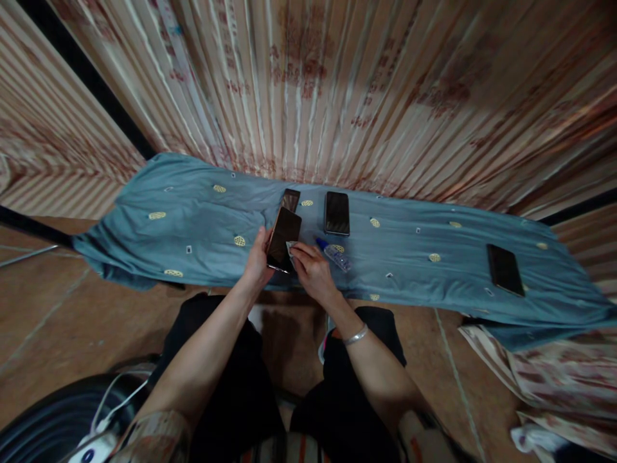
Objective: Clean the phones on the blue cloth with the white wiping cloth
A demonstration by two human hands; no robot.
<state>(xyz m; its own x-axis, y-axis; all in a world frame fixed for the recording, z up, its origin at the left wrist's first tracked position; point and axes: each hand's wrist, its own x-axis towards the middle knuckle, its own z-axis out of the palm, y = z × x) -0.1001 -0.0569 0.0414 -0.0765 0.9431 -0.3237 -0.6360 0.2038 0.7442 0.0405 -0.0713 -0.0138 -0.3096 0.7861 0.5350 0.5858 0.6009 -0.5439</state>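
My left hand (259, 258) grips a dark smartphone (285, 235) by its left edge, tilted above the cloth with its screen facing me. In my right hand (311, 267) a small pale cloth or wipe (291, 247) is pinched between the fingers, at the right edge of that phone's screen. Just beyond the held phone lies another dark phone-like object (290, 199), partly hidden behind it. A second smartphone (337, 213) rests flat to the right. Beside my right hand lies a clear spray bottle with a blue top (337, 255).
A blue patterned cloth (405, 270) covers the narrow table. Another dark phone (504, 269) lies near its right end. Pleated curtains (308, 83) hang close behind. At lower left are a black coiled round object (43, 418) and a white device with a cable (96, 445).
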